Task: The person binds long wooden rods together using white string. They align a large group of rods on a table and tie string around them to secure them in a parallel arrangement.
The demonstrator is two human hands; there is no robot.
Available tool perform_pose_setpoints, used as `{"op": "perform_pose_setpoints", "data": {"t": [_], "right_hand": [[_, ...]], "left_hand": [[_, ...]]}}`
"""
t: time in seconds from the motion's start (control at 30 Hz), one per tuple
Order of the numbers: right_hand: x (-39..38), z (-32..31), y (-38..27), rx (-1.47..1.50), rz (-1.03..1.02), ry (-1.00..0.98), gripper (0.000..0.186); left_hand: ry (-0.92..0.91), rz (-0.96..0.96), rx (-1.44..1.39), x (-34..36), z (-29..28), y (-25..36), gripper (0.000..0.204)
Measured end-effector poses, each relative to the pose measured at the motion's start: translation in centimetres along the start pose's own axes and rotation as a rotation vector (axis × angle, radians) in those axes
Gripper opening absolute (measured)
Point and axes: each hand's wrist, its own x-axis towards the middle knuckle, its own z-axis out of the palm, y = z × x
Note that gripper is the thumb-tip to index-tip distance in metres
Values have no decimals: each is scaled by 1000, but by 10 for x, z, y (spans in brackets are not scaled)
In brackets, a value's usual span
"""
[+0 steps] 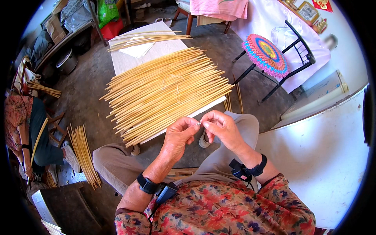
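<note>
My left hand and my right hand meet above my lap, each closed in a pinch. Between their fingertips is a small white end, which looks like string. A thin pale string lies in loops over a wide layer of straw-coloured stalks and runs down toward my left hand. The stalks lie side by side across a low white table just beyond my hands. Whether a needle is on the string is too small to tell.
More stalks and a white sheet lie on the table's far end. A bundle of stalks rests on the floor at left, beside a seated person holding a stalk. A black chair with a colourful round cushion stands at far right.
</note>
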Motion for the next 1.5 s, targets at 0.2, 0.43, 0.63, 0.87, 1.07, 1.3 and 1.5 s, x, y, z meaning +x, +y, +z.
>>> {"op": "perform_pose_setpoints", "data": {"t": [0.2, 0.43, 0.63, 0.87, 1.07, 1.3, 1.5], "right_hand": [[2, 0, 1, -51, 19, 21, 11], [5, -2, -1, -35, 55, -1, 13], [7, -1, 1, 41, 110, -7, 13], [10, -1, 1, 100, 182, -41, 12], [13, -2, 7, 298, 276, -55, 12], [13, -1, 8, 164, 228, -65, 13], [5, 10, 7, -159, -79, 62, 14]], "left_hand": [[1, -11, 0, 2, 0, 0, 5], [8, -13, 5, 2, -1, 0, 5], [10, 22, 40, 4, -3, -1, 5], [-3, 34, -6, 5, -6, -2, 5], [-70, 37, -49, 8, -11, -3, 6], [-86, -13, -64, 9, -17, 0, 4], [-66, -55, -98, 11, -20, -3, 4]]}}
